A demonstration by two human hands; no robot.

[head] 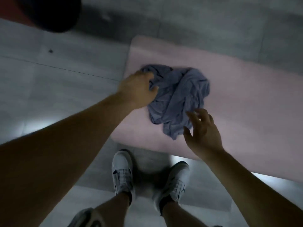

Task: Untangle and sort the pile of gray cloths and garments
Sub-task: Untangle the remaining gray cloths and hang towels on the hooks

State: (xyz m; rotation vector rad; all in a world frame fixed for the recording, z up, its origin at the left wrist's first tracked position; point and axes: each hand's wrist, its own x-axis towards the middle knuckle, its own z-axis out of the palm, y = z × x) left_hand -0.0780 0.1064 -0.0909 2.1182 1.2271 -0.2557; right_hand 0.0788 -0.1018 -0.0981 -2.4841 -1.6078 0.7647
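A crumpled pile of gray cloth [178,97] lies bunched on a pale pink mat [237,99] on the floor. My left hand [139,89] is at the pile's left edge, fingers curled into the fabric and gripping a fold. Just to the right of the pile's lower corner, my right hand [203,133] hovers with fingers spread and nothing in it. The separate pieces within the pile cannot be told apart.
Gray floor tiles [49,76] surround the mat. My two feet in white sneakers [122,174] stand just in front of the mat's near edge. A dark round object [54,13] sits at the top left.
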